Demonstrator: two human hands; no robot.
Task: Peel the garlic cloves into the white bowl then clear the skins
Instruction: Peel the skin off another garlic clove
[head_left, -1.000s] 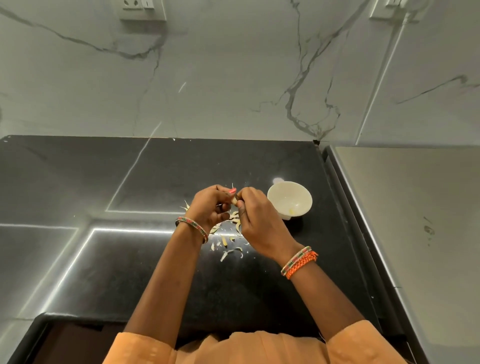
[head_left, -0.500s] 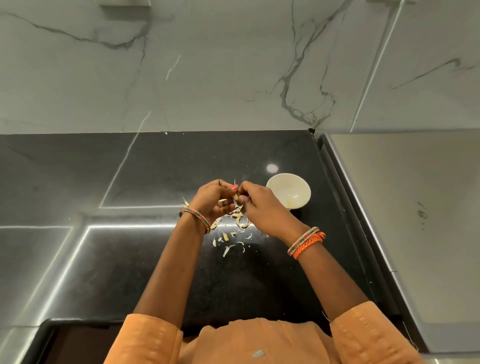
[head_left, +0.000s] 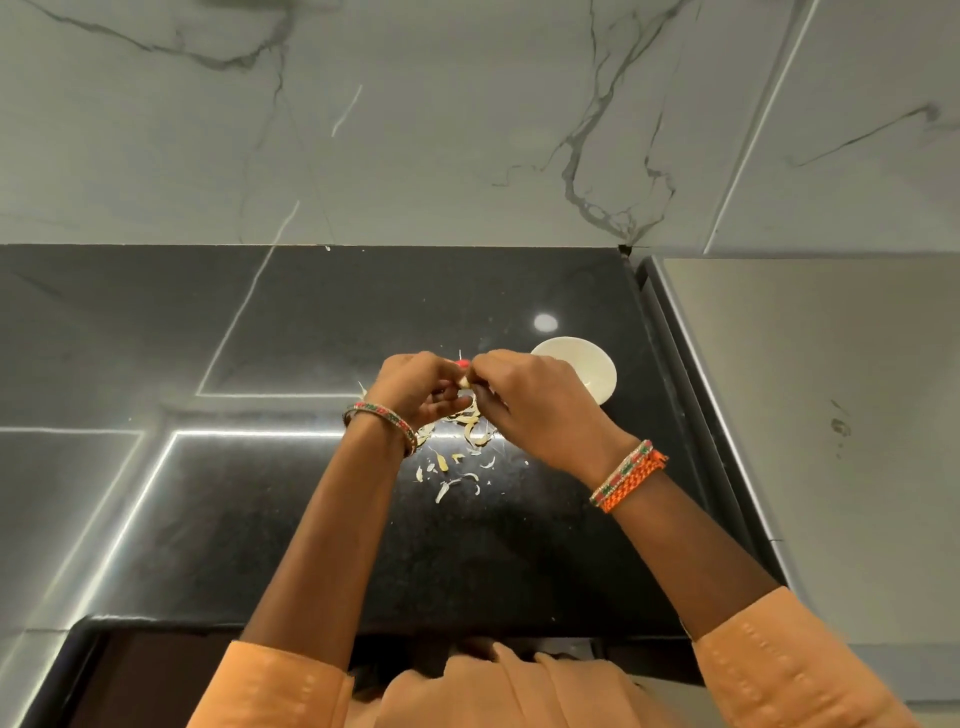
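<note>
At the centre of the frame, the left hand (head_left: 413, 387) and right hand (head_left: 530, 402) meet above the black counter (head_left: 291, 322), fingertips curled in and pinching a pale garlic clove (head_left: 464, 383) between them; how much skin remains on it is hard to tell. Loose skins (head_left: 460, 457) lie scattered on the counter just below the hands. The white bowl (head_left: 597, 376) sits just right of the right hand.

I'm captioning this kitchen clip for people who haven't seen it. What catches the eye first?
Two hands meet at mid-frame over the black counter: the left hand and right hand pinch a small garlic clove between them. Pale garlic skins lie scattered just below them, and the white bowl sits to the right, partly behind the right hand.
</note>
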